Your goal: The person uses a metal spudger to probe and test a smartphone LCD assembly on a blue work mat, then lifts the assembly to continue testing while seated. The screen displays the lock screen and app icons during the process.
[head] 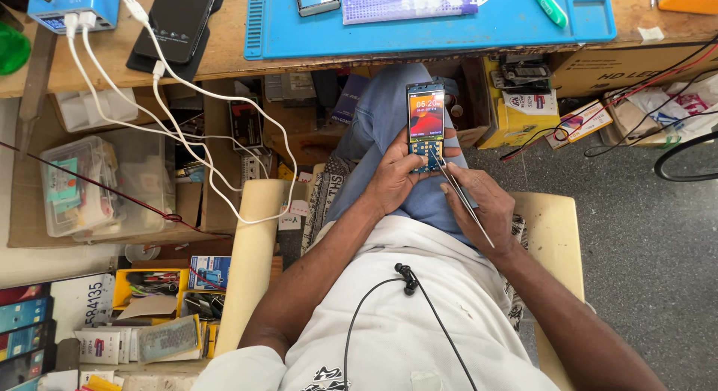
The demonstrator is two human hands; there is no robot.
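Small keypad phone, screen lit, over lap, just below blue mat at worktop edge. Left hand fingers closed round lower half, thumb on keys. Right hand fingers pinched shut on thin metal tool, tip touching keypad. Best done steady: firm phone grip, shallow tool angle, light pressure.

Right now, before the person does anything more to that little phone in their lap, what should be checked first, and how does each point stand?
1. The keypad phone is held firmly: ok, the left hand grips its lower end.
2. Screen lit: ok, it glows orange and red.
3. The thin metal tool is under control: ok, the right hand holds it, tip at the keypad.
4. Exact spot the tip touches: cannot tell, too small.
5. The white cables hanging off the bench are away from the hands: ok.
6. The earphone wire on the shirt is away from the tool: ok.
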